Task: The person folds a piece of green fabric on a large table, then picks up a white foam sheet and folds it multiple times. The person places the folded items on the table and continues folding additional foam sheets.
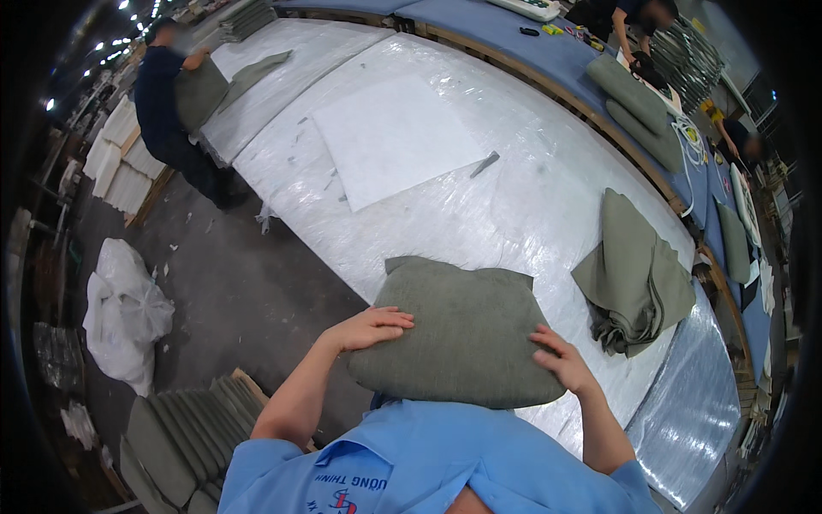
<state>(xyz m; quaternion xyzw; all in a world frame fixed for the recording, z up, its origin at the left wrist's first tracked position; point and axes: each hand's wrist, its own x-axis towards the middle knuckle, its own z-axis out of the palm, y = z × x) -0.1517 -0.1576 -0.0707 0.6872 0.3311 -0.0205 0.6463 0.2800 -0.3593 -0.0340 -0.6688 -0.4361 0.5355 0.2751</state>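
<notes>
A grey-green fabric-covered cushion (455, 338) is in front of my chest, at the near edge of the wrapped table. Its near edge is rounded and full, while loose fabric corners stick out at the far edge. My left hand (374, 328) grips its left side, fingers stretched together over the top face. On the right side my right hand (561, 358) holds the edge with fingers slightly apart. The undersides of both grips are hidden. Right of the cushion lies a crumpled pile of grey-green fabric (638, 274).
Plastic film covers the large table (531, 188), with a white sheet (398, 141) on it. Cushions (193, 433) stand in a row at lower left, near a white plastic bag (124, 308). A co-worker (167, 103) handles fabric at far left; others work behind the blue table (479, 30).
</notes>
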